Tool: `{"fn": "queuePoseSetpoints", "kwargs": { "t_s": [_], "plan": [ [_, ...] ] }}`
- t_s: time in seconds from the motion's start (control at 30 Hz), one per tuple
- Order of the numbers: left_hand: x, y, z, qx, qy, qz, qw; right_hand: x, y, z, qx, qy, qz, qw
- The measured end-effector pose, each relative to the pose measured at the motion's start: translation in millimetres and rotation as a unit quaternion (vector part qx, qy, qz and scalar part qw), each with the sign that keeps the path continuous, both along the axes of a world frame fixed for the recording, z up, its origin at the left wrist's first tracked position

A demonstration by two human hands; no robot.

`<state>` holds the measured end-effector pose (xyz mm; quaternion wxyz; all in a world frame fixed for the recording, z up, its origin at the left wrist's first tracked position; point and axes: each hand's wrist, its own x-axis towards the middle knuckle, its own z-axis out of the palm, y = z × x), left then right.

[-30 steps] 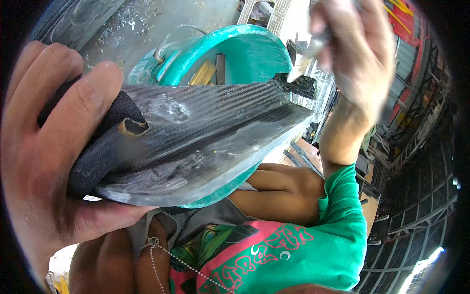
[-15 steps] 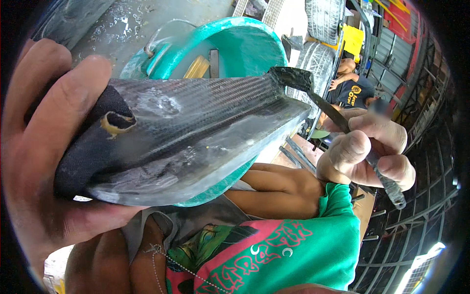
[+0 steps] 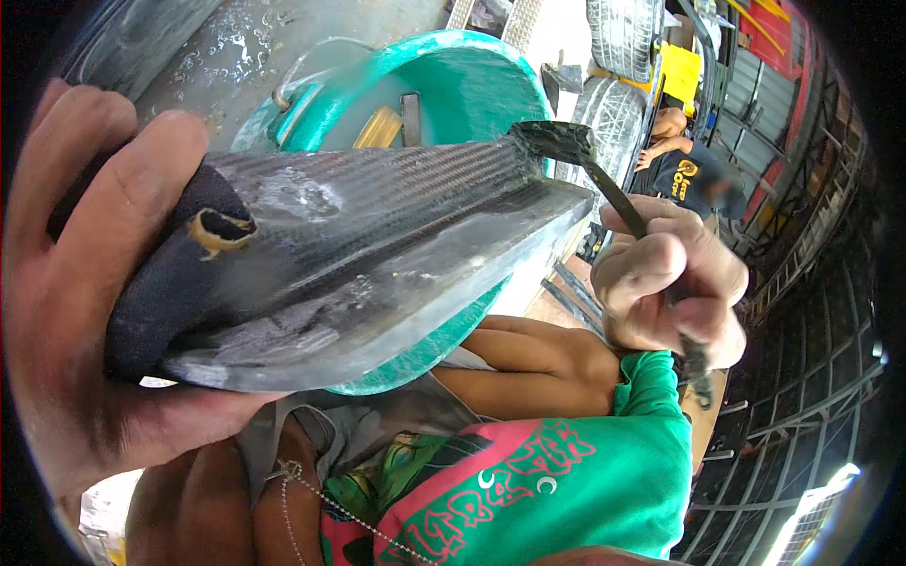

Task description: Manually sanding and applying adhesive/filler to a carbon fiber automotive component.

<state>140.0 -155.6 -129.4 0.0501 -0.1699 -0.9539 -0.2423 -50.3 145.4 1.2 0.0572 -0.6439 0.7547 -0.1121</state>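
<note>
My left hand [image 3: 123,217] is wrapped around the wide end of a carbon-fibre part [image 3: 377,203]. The part is dark, with a visible weave, pale dusty smears and a ridge along its length. Near my fingers, a ragged tan-edged hole [image 3: 222,234] shows in its matte black end. My right hand [image 3: 670,283] pinches a thin dark strip [image 3: 613,193], flat like a blade, its tail sticking out below my fingers. The strip's upper end meets a black bent tab [image 3: 557,141] at the part's narrow end; whether they are joined cannot be made out.
Behind the part stands a green basin [image 3: 472,66] holding cloudy water and a yellowish block [image 3: 379,127]. Wet floor [image 3: 226,57] lies at the upper left. Tyres [image 3: 609,123] and a crouching person in a dark shirt [image 3: 684,174] are farther back. My bent knee [image 3: 585,363] is below the basin.
My right hand has shifted left toward the part, and the strip now hangs more steeply. The part has barely moved in my left hand.
</note>
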Motion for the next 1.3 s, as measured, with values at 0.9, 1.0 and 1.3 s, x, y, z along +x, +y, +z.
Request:
{"fn": "queuePoseSetpoints", "kwargs": {
  "t_s": [0.9, 1.0, 1.3],
  "plan": [
    [11, -7, 0, 0.042, -0.143, 0.009, 0.989, 3, -11, -18, -0.174, -0.081, 0.022, 0.981],
    [15, -5, 0, 0.043, -0.126, 0.021, 0.991, 4, -7, -16, -0.150, -0.071, -0.006, 0.986],
    [5, -10, 1, -0.001, -0.125, -0.016, 0.992, -11, 6, 1, -0.104, -0.091, 0.058, 0.989]
  ]
}}
